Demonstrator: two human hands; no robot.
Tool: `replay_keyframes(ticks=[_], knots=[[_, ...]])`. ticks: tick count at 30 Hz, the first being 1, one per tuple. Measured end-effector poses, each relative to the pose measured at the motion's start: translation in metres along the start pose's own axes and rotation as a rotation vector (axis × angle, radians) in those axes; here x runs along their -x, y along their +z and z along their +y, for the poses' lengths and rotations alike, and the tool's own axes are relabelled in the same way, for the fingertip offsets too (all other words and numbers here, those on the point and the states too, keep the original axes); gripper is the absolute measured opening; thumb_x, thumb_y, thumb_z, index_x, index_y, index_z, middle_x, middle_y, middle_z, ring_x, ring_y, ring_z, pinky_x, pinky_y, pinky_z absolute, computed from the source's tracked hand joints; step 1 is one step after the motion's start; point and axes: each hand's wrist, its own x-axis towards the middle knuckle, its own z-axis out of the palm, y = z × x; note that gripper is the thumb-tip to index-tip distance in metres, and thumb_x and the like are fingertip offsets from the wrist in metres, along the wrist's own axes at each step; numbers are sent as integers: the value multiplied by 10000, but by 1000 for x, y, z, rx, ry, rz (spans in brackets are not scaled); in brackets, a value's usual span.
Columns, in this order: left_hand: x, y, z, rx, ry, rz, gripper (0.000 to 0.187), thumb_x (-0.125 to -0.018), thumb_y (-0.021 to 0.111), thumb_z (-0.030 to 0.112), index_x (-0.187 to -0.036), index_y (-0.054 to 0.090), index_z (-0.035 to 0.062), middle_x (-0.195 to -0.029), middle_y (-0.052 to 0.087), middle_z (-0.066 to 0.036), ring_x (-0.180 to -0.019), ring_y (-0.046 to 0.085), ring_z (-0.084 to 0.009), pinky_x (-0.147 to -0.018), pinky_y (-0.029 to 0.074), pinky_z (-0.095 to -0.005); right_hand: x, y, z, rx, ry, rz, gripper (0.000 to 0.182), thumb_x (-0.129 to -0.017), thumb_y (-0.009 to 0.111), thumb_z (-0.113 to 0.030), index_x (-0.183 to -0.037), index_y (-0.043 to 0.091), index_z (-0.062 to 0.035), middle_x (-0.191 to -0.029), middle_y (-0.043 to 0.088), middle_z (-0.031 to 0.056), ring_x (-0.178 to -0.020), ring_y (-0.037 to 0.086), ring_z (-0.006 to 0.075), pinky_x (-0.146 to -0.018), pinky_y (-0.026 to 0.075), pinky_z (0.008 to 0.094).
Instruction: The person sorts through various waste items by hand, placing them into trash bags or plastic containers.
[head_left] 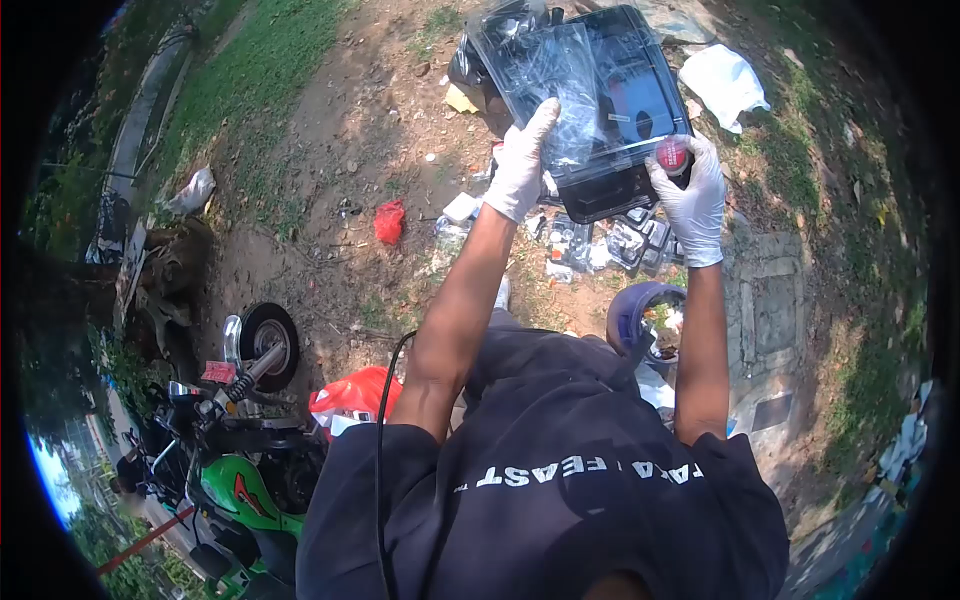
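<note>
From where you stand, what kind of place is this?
It's outdoors, maybe a spot near a road: there's bare dirt with grass, a green motorbike, and plastic containers lying about.

Plastic bag (350, 393) between motorcycle (238, 485) and bucket (622, 312) — paving (768, 310) right of bucket.

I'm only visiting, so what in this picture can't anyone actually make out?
All in the head view:
- Left hand's fingertips, except the thumb: hidden behind the clear plastic and box.
- Writing on the red cap at the right hand: too small.
- Ground beneath the box: covered by it.
- What each scrap in the bucket is: too small.
- Most of what the red bag holds: hidden by its sides.
</note>
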Motion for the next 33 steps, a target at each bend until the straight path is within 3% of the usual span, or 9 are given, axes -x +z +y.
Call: replay_keyframes(ticks=[3,11,13,15,16,22,26,32,33], knots=[[43,6,6,49,36,102,440,-976,704,322,-1311,606,54,-1187,696,-54,-1038,685,-172,-906,571,-359,6,-11,-2,8,-138,-106,499,-742,896,-268,-1107,668,-16,-1213,636,190,-1159,616,348,-1000,482,425],[123,4,-39,215,118,285,398,-984,683,301,-1299,620,65,-1218,694,-55,-1079,683,-183,-949,556,-350,48,-24,12,-244,-120,-195,444,-772,880,-214,-1108,652,-34,-1180,665,187,-1093,664,320,-966,511,397],[137,2,-37,235,139,328,429,-979,689,321,-1317,609,68,-1238,689,-60,-1093,681,-196,-964,552,-359,53,-27,6,-376,-30,-234,385,-833,859,-197,-1120,657,-39,-1187,691,129,-1046,655,161,-929,517,316],[149,-1,-32,216,76,386,471,-966,704,343,-1338,597,73,-1249,688,-57,-1102,678,-197,-977,546,-364,54,-21,9,-722,225,-256,341,-891,818,-180,-1147,659,-22,-1204,693,108,-1032,637,108,-926,509,278],[154,-2,-29,195,78,391,510,-952,719,361,-1356,588,79,-1257,689,-53,-1105,675,-193,-976,540,-356,47,-15,12,-837,206,-211,315,-922,789,-167,-1151,652,-1,-1210,694,100,-1026,632,87,-925,508,261],[155,-18,2,48,-25,339,459,-957,709,353,-1318,630,80,-1216,711,-46,-1074,688,-171,-939,541,-319,18,-1,45,-1264,644,-242,461,-920,714,-41,-1324,492,-16,-1324,612,142,-1152,654,292,-950,550,367],[150,-40,36,-109,-219,176,402,-952,711,329,-1242,673,53,-1151,734,-60,-1015,708,-151,-879,572,-310,24,36,80,-1429,762,-328,691,-824,638,95,-1428,419,-159,-1359,525,137,-1209,586,295,-925,555,454],[146,-39,90,-272,-267,132,409,-916,741,348,-1197,694,55,-1055,735,-45,-888,698,-127,-796,557,-278,1,83,48,-1943,1060,-472,326,-946,707,-183,-1227,631,-36,-1092,723,96,-933,729,211,-811,621,382],[139,-47,98,-353,-281,110,417,-915,742,352,-1195,696,46,-1056,734,-51,-904,695,-135,-822,549,-286,1,65,5,-1848,950,-534,315,-971,677,-202,-1246,628,-57,-1112,719,107,-981,721,233,-844,616,391]])
